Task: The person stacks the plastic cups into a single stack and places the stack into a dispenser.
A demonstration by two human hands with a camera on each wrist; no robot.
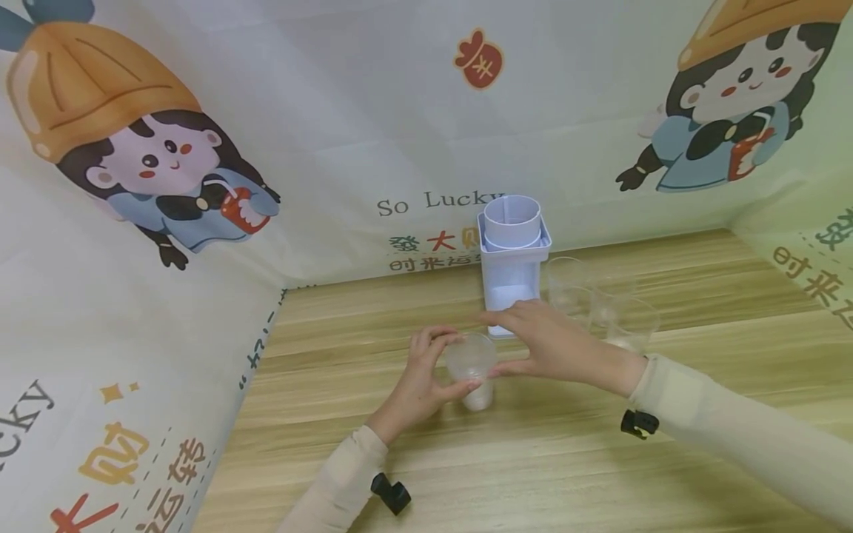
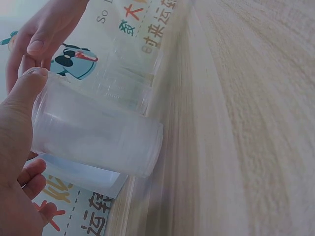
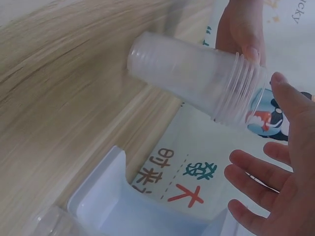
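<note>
A stack of nested clear plastic cups point(image 1: 472, 359) stands upright on the table, rims at the top. My left hand point(image 1: 426, 377) holds the stack near its rim, thumb on one side and fingers on the other; the left wrist view shows the thumb at the rim of the cups point(image 2: 98, 128). My right hand point(image 1: 556, 344) is beside the stack with fingers spread; in the right wrist view this hand point(image 3: 280, 182) has a gap between its fingers and the cups point(image 3: 197, 78). Behind the hands stands a pale lavender dispenser point(image 1: 513, 255) with a round tube on top.
Several clear cups point(image 1: 629, 322) stand at the right of the dispenser, partly behind my right forearm. Printed cloth point(image 1: 333, 148) walls off the back and both sides of the wooden table point(image 1: 533, 459).
</note>
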